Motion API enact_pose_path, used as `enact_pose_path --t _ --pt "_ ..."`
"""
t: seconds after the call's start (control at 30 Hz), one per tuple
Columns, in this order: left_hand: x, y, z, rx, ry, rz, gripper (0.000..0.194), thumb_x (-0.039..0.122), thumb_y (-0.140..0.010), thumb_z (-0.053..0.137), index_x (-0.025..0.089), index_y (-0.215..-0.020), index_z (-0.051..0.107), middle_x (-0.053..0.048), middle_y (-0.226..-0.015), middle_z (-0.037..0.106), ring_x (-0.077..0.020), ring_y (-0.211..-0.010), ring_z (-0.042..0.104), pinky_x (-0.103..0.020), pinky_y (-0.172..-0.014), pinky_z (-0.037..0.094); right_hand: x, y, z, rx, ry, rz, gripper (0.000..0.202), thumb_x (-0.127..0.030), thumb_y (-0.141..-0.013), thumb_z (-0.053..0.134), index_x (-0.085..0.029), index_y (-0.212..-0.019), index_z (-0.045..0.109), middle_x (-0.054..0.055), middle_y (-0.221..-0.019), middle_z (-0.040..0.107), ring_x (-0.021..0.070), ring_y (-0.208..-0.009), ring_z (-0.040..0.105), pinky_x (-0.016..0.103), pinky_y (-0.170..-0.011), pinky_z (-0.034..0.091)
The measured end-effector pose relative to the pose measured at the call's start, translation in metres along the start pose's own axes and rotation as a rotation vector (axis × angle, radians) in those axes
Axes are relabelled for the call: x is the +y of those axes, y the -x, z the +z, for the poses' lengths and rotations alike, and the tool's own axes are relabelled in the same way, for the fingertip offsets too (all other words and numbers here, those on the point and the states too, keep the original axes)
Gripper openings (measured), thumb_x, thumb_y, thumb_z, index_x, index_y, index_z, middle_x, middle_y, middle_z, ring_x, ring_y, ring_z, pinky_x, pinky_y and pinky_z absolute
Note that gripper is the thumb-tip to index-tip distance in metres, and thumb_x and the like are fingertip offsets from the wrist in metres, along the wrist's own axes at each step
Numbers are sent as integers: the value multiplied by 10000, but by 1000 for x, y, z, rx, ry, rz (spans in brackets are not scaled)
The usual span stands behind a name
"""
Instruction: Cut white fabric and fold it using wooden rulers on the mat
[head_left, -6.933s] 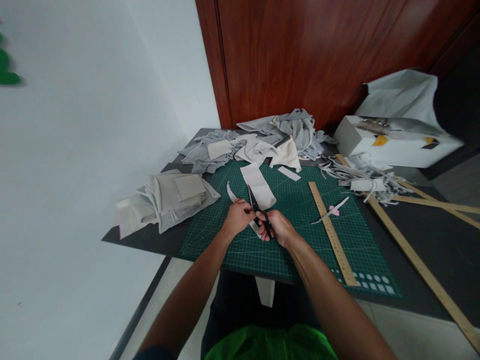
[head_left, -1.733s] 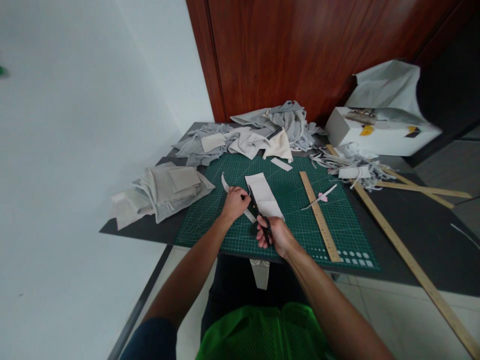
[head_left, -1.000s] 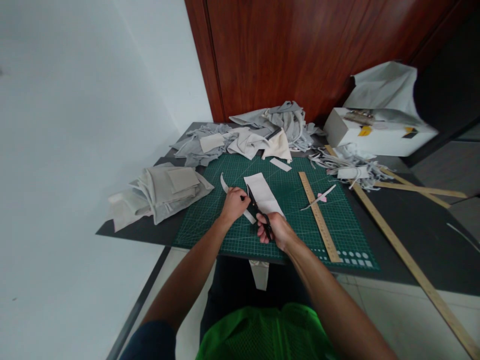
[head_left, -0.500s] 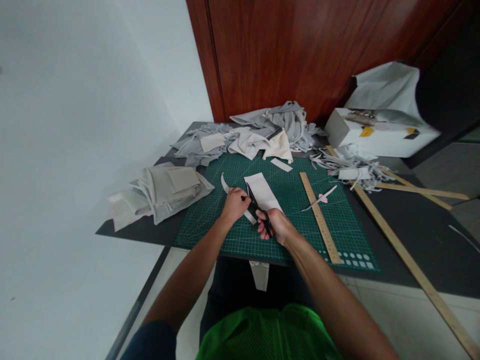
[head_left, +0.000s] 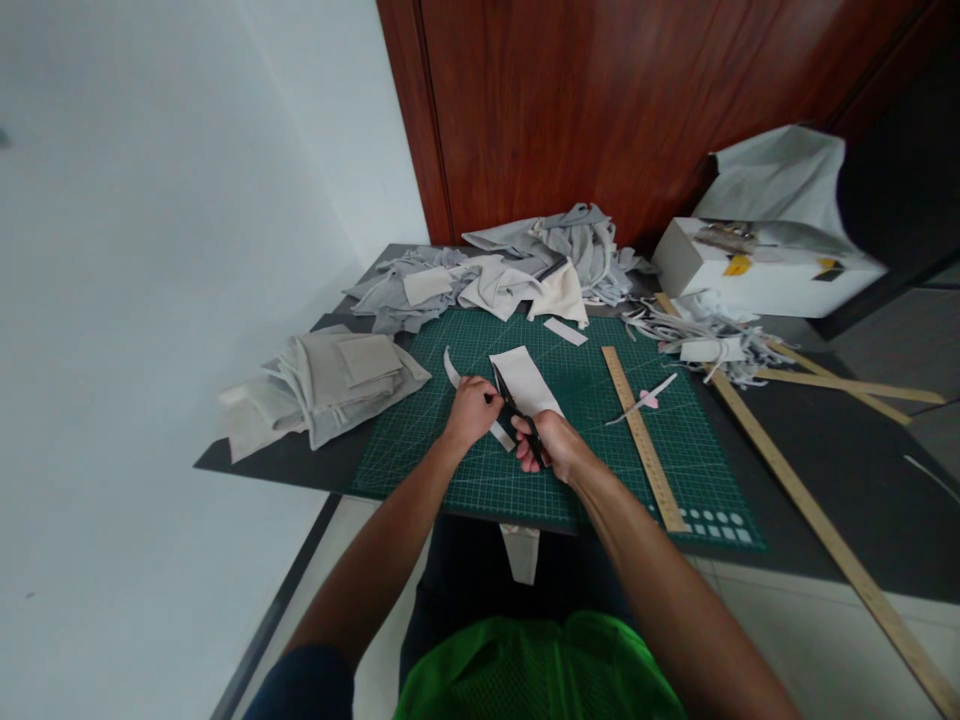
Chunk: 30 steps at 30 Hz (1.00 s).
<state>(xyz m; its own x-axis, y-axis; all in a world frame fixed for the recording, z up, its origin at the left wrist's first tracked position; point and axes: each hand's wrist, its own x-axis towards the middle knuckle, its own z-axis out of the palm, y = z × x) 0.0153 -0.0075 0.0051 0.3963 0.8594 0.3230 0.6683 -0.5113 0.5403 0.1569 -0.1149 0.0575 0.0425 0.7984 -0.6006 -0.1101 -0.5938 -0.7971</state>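
Note:
My right hand (head_left: 546, 440) is closed round the handles of black scissors (head_left: 534, 437), whose blades point up and left. Beside the blades lies a white fabric piece (head_left: 527, 380) on the green cutting mat (head_left: 427, 440). My left hand (head_left: 474, 405) has its fingers pinched together near the blades; what they hold is too small to make out. A narrow curved white strip (head_left: 451, 368) runs under or behind my left hand, and its lower end shows between my hands. Right of my right hand, a wooden ruler (head_left: 641, 435) rests on the mat.
Folded grey cloth (head_left: 337, 380) lies at the left. Heaped grey fabric (head_left: 577, 245) lines the back. At the right are a tangle of strips (head_left: 712, 345), a white box (head_left: 765, 265) and a long wooden stick (head_left: 795, 480). A small white strip (head_left: 565, 331) lies on the mat.
The view has shifted very slightly. The scissor blades look a little wider apart along the white piece; both hands stay nearly in place.

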Motion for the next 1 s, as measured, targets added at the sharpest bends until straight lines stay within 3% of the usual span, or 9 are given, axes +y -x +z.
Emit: enact_pose_path --t 1.0 --pt "1 1 -1 -4 -3 0 212 44 -842 645 199 -714 715 -54 -868 745 -226 -924 671 -403 -992 515 -6 -23 2 -17 2 -32 222 -278 -903 600 -182 -703 584 41 -533 634 139 -379 570 226 -386 418"
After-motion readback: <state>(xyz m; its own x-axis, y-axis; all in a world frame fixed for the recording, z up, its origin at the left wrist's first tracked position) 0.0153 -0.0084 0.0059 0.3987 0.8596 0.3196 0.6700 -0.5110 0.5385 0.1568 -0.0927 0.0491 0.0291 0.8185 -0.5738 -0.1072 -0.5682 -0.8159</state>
